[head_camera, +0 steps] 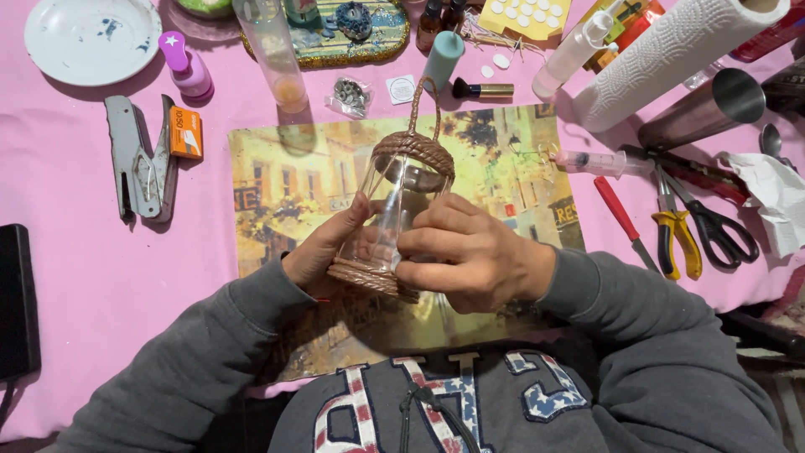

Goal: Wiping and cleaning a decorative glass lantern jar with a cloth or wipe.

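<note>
Both hands, left hand (323, 252) and right hand (470, 256), fingers wrapped round empty glass jar (390, 205).

Cluttered pink-clothed table (84, 277), picture placemat (285, 184)

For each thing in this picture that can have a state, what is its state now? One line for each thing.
Glass jar: held in both hands, tilted, clear, with brown cord bands at both ends.
Left hand: grips the jar.
Right hand: grips the jar.
Scissors: lying flat, blades shut.
Paper towel roll: lying on its side.
Steel cup: lying on its side.
White plate: stained with paint.
Staple gun: lying flat.
</note>
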